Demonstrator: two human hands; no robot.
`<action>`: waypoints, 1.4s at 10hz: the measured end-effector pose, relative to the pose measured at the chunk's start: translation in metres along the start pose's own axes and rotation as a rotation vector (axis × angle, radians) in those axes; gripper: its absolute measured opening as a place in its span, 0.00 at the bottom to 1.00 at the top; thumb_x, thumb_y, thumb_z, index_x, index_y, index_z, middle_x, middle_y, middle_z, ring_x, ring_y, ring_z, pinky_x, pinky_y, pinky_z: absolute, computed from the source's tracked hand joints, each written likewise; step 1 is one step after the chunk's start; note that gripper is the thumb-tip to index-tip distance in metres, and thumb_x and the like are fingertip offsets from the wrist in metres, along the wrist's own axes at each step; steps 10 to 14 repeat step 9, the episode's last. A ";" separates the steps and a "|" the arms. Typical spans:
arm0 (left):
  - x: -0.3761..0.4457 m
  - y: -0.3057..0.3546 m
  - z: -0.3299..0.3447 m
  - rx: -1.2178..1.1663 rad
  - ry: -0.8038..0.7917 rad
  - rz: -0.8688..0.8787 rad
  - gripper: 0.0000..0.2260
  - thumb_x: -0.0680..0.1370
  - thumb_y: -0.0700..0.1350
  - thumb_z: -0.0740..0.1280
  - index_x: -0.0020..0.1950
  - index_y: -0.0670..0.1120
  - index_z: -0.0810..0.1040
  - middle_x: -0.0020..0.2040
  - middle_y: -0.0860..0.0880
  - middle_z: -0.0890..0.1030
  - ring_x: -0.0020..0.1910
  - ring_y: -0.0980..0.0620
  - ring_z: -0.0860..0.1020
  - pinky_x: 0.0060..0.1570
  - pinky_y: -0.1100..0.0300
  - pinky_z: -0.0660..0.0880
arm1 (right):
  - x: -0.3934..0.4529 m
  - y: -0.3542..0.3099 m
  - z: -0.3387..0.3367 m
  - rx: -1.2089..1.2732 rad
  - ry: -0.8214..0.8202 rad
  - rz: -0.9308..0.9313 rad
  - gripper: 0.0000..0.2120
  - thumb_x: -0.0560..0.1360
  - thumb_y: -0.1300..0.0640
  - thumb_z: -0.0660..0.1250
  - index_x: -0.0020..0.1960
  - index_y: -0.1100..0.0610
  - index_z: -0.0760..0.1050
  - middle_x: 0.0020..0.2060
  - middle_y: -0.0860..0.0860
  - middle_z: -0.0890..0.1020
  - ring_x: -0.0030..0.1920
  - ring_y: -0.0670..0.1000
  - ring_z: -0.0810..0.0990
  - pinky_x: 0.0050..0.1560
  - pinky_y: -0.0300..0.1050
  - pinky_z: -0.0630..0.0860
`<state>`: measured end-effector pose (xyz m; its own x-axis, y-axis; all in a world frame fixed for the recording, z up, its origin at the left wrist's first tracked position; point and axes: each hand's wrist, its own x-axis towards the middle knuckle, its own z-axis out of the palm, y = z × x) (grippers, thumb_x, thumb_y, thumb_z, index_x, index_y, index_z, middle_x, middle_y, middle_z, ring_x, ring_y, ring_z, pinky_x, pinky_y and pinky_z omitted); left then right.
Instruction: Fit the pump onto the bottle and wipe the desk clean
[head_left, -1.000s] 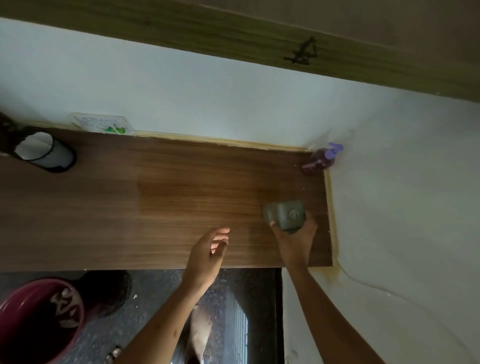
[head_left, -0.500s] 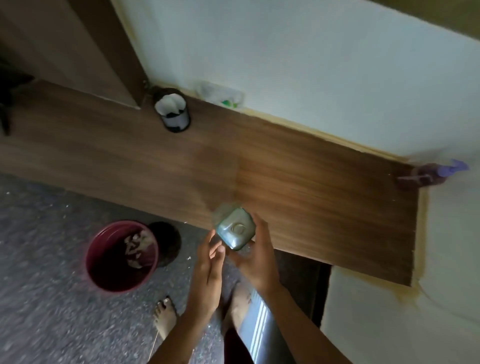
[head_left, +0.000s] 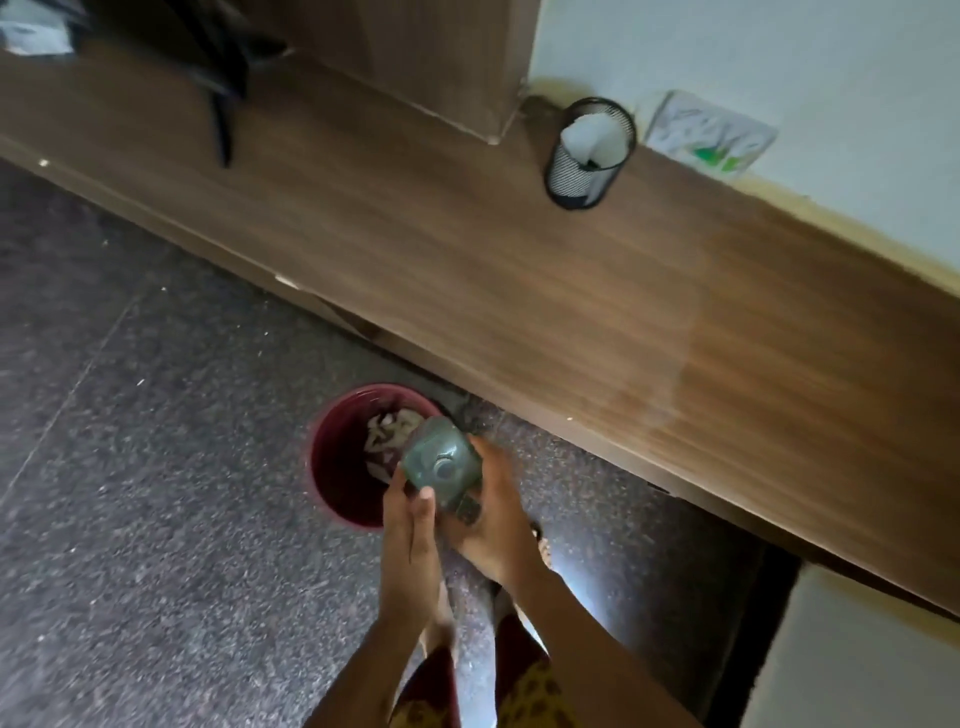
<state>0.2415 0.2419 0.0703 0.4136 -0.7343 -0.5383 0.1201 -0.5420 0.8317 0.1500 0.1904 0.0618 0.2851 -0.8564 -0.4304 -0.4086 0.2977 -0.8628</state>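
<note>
Right now the bottle (head_left: 441, 463), a grey-green squarish one, is off the surface (head_left: 519, 270) and held in the air over the floor (head_left: 130, 467), just in front of the person's legs, its open neck turned up toward their face. No pump sits on that neck, and I cannot see a pump anywhere, so I judge the fitting step not yet done; holding the mouth upward seems meant to keep it ready for the pump, or to check inside. The right hand (head_left: 488, 525) cups the bottle from below and from the right, fingers curled closed around its body. The left hand (head_left: 410, 525) is flatter, fingers nearly straight and together, pressed against the bottle's left side with the thumb near the neck, steadying rather than gripping.

Just beyond the bottle, on the floor near the surface's front edge, stands a maroon bucket (head_left: 337, 467) with pale cloth (head_left: 384, 441) lying in it, probably kept close for the wiping. On the far side of the surface stands a black mesh pen holder (head_left: 589, 156), next to a small packet (head_left: 711, 137) leaning on the wall.
</note>
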 end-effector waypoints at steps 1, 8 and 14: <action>0.052 -0.044 -0.019 -0.017 0.063 -0.096 0.22 0.79 0.59 0.55 0.70 0.51 0.68 0.64 0.53 0.75 0.63 0.57 0.74 0.66 0.52 0.71 | 0.036 0.046 0.048 -0.012 -0.116 0.060 0.36 0.68 0.55 0.70 0.71 0.45 0.58 0.68 0.48 0.67 0.66 0.46 0.72 0.62 0.39 0.74; 0.248 -0.265 -0.061 -0.050 0.060 -0.499 0.40 0.76 0.70 0.43 0.69 0.41 0.72 0.59 0.35 0.79 0.58 0.41 0.78 0.45 0.63 0.76 | 0.199 0.208 0.182 -0.044 -0.374 0.562 0.45 0.63 0.51 0.67 0.77 0.45 0.51 0.67 0.53 0.73 0.60 0.54 0.76 0.58 0.52 0.76; 0.219 -0.243 -0.065 0.063 0.060 -0.475 0.52 0.66 0.80 0.44 0.68 0.38 0.69 0.60 0.38 0.79 0.60 0.42 0.77 0.63 0.47 0.71 | 0.174 0.181 0.152 -0.026 -0.284 0.542 0.39 0.70 0.57 0.68 0.77 0.50 0.55 0.67 0.53 0.72 0.65 0.56 0.73 0.58 0.46 0.71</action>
